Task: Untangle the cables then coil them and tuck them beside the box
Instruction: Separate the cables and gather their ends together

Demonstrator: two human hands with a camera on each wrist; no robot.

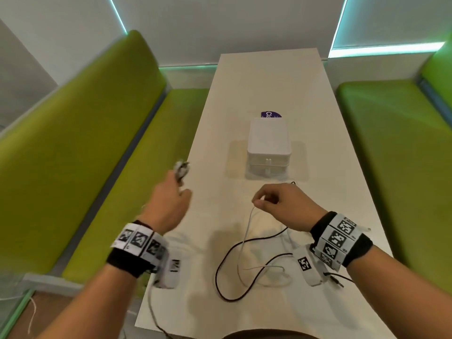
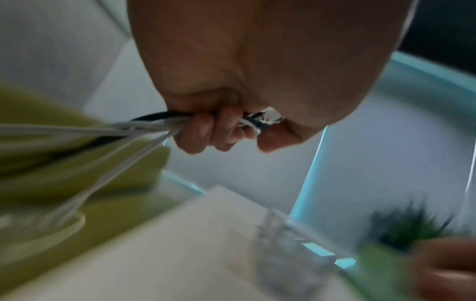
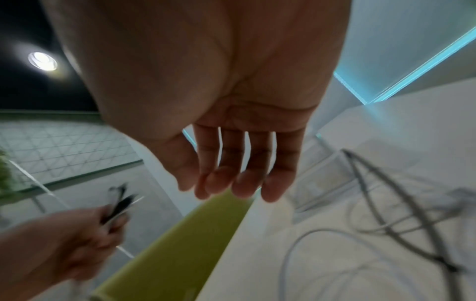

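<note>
A black cable [image 1: 228,253] and a thin white cable [image 1: 246,232] lie looped over each other on the white table [image 1: 269,77], in front of a white lidded box [image 1: 269,143]. My left hand [image 1: 179,185] is raised past the table's left edge and grips a bundle of black and white cable ends [image 1: 181,168]. In the left wrist view my curled fingers [image 2: 206,132] close round those strands [image 2: 144,124]. My right hand [image 1: 260,200] hovers in front of the box, thumb and forefinger pinching the white cable, which rises to it from the table.
Green padded benches [image 1: 97,143] [image 1: 391,155] run along both sides of the narrow table. A purple card [image 1: 270,115] lies just behind the box. The black cable's plug end [image 1: 338,282] rests by my right wrist. A thin white cord [image 1: 152,311] hangs off the front left edge.
</note>
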